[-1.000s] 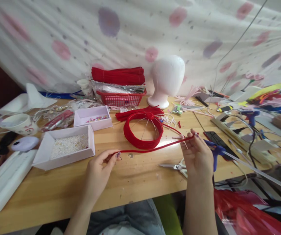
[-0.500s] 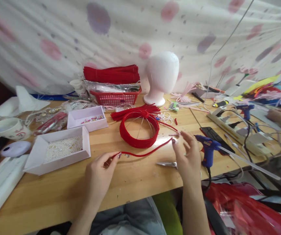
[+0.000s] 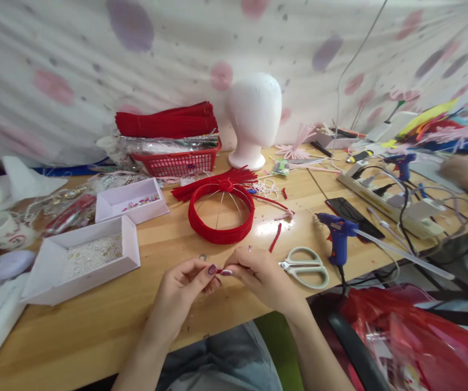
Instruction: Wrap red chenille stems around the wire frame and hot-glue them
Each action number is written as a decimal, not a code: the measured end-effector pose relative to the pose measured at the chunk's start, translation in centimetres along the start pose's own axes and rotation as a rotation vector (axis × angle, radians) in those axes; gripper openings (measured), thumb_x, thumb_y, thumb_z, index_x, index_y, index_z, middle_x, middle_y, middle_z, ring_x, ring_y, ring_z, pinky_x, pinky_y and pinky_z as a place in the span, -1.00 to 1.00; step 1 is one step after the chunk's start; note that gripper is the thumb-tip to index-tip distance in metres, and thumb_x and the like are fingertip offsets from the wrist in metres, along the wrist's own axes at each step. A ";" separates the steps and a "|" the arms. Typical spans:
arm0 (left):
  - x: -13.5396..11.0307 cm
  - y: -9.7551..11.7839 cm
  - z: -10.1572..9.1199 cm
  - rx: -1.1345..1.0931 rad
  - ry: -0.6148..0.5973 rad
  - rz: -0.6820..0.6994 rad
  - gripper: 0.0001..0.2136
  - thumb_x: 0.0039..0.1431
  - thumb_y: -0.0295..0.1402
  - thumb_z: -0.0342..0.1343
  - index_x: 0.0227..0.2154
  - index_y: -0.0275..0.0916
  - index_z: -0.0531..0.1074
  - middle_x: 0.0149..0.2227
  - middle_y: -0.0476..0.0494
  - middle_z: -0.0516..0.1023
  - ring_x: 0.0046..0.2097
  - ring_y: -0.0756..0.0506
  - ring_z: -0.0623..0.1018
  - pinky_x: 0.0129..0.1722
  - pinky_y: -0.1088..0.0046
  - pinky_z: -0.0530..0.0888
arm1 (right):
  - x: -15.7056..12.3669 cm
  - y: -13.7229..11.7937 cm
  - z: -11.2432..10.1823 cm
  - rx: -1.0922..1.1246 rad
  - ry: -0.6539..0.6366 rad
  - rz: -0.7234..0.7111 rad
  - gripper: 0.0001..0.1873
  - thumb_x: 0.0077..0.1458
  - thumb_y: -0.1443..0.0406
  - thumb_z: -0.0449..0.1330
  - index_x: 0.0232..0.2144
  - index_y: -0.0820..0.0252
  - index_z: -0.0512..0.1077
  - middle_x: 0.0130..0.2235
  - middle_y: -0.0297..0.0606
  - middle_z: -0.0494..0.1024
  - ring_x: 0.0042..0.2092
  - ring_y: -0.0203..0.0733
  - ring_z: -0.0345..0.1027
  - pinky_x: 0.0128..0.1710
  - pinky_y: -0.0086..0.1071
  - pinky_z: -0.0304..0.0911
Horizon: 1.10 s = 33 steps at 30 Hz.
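Observation:
My left hand [image 3: 187, 285] and my right hand [image 3: 260, 274] meet low in front of me. Both pinch a red pipe cleaner [image 3: 219, 271], of which only a short bit shows between the fingertips. A red strip [image 3: 275, 238] sticks out beyond my right hand; I cannot tell whether it is the same piece. Just past the hands lies a red fuzzy-wrapped hoop [image 3: 221, 234] with thin wires across it. A bundle of red pipe cleaners [image 3: 185, 190] lies behind the hoop. Scissors with pale handles [image 3: 309, 267] rest right of my right hand.
A blue glue gun [image 3: 338, 239], a phone [image 3: 354, 217] and a power strip [image 3: 388, 203] stand right. Left are a bead box [image 3: 130, 247] and a gem box [image 3: 158, 203]. Behind are a red basket [image 3: 180, 163] and a foam head [image 3: 255, 117]. Another person's hand [image 3: 462, 171] is far right.
My right hand has come left and down, beside my left hand. The pipe cleaner, stretched between them before, is mostly hidden now. The scissors' handles are uncovered. The view has shifted slightly.

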State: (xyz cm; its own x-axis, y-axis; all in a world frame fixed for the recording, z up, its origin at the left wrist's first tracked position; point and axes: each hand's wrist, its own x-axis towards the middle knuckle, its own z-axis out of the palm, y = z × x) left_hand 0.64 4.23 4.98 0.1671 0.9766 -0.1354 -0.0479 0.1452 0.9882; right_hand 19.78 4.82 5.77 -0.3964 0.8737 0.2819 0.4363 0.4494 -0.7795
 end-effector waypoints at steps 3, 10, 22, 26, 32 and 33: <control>0.7 0.3 -0.3 -0.115 -0.134 -0.034 -0.64 0.00 -0.01 0.32 -0.59 -0.22 0.54 -0.61 -0.05 0.54 -0.54 0.03 0.45 -0.50 0.56 0.40 | -0.1 0.3 -0.9 0.086 -0.025 -0.106 -0.66 0.32 0.14 0.12 -0.40 0.20 0.52 -0.48 -0.31 0.55 -0.44 -0.34 0.37 -0.42 -0.50 0.17; 5.4 3.3 -2.5 0.551 0.039 0.488 -0.90 0.14 -0.27 0.25 -0.36 -0.15 0.58 -0.38 -0.04 0.62 -0.39 -0.04 0.51 -0.36 0.42 0.45 | 1.0 1.7 -3.3 -0.187 0.195 -0.054 -0.80 0.24 0.23 0.23 -0.36 0.18 0.60 -0.50 -0.33 0.55 -0.51 -0.34 0.29 -0.49 -0.46 0.12; 10.6 0.0 -5.2 0.938 0.171 0.994 -0.79 0.30 -0.44 0.04 -0.06 -0.12 0.47 0.12 -0.23 0.39 0.16 -0.23 0.41 0.16 0.02 0.34 | 3.9 2.4 -1.4 -0.365 0.247 -0.062 -0.88 0.20 0.34 0.21 -0.34 0.16 0.57 -0.48 -0.35 0.56 -0.49 -0.33 0.31 -0.45 -0.46 0.14; 9.7 -0.3 -5.1 0.911 0.180 1.084 -0.82 0.22 -0.43 0.12 -0.13 -0.14 0.48 -0.01 -0.21 0.45 0.05 -0.22 0.47 0.06 0.07 0.37 | 4.4 2.2 -0.2 -0.439 0.249 -0.047 -0.82 0.21 0.35 0.16 -0.41 0.18 0.53 -0.56 -0.36 0.45 -0.51 -0.33 0.27 -0.46 -0.47 0.11; 9.9 -1.1 -5.1 0.847 0.177 0.974 -0.73 0.13 -0.45 0.11 -0.08 -0.17 0.46 0.00 -0.25 0.44 0.07 -0.26 0.44 0.07 0.05 0.34 | 4.9 1.9 0.8 -0.436 0.203 0.010 -0.81 0.21 0.35 0.15 -0.44 0.20 0.50 -0.55 -0.37 0.43 -0.51 -0.33 0.24 -0.47 -0.47 0.08; 10.0 -1.1 -5.1 0.834 0.180 0.955 -0.72 0.12 -0.45 0.11 -0.08 -0.17 0.45 0.01 -0.25 0.44 0.08 -0.26 0.44 0.08 0.04 0.33 | 5.0 1.9 0.9 -0.432 0.197 0.015 -0.81 0.21 0.35 0.15 -0.43 0.20 0.50 -0.55 -0.37 0.43 -0.51 -0.33 0.24 -0.47 -0.47 0.08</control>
State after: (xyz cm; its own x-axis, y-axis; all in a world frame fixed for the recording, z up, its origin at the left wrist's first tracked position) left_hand -2.67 14.63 2.20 0.2699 0.6546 0.7061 0.5651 -0.7015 0.4343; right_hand 17.94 9.88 5.18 -0.2447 0.8805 0.4060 0.7534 0.4362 -0.4920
